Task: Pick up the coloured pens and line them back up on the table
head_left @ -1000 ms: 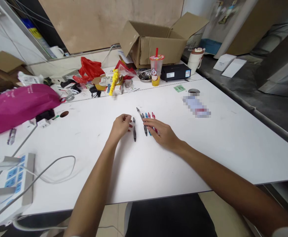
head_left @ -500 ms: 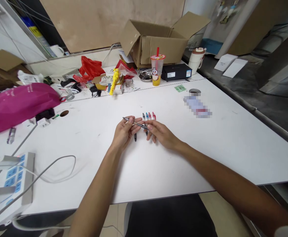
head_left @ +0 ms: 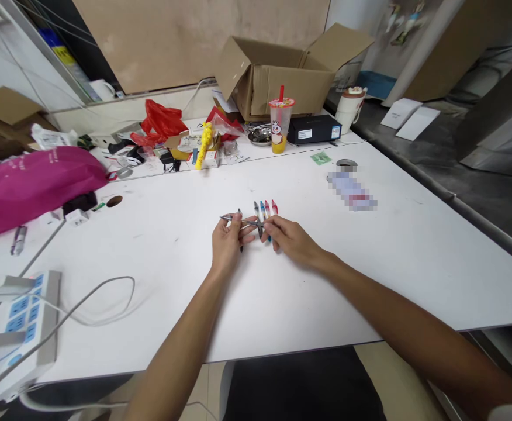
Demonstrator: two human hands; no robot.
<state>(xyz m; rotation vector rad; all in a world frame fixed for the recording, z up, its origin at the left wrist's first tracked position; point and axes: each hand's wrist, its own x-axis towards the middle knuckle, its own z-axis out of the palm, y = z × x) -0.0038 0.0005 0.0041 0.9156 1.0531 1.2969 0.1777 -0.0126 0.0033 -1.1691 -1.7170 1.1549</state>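
Note:
Both my hands hold one grey pen (head_left: 248,221) crosswise, a little above the white table (head_left: 370,275). My left hand (head_left: 228,242) pinches its left end with closed fingers. My right hand (head_left: 290,238) grips its right end. A black pen (head_left: 240,214) lies on the table under my left fingers, partly hidden. Just behind my right hand lies a row of pens: one dark (head_left: 256,207), one blue (head_left: 262,207) and two red ones (head_left: 270,206), side by side with their tips pointing away from me.
A pink bag (head_left: 32,184) and a white power strip (head_left: 19,318) with a cable (head_left: 107,298) sit at the left. At the back stand an open cardboard box (head_left: 277,73), a drink cup (head_left: 279,124), a black box (head_left: 314,128) and red bags (head_left: 162,123). A blurred packet (head_left: 351,190) lies to the right.
My right hand picked a grey pen out of the row and swung it crosswise. My left hand left the black pen and took hold of the grey pen's other end.

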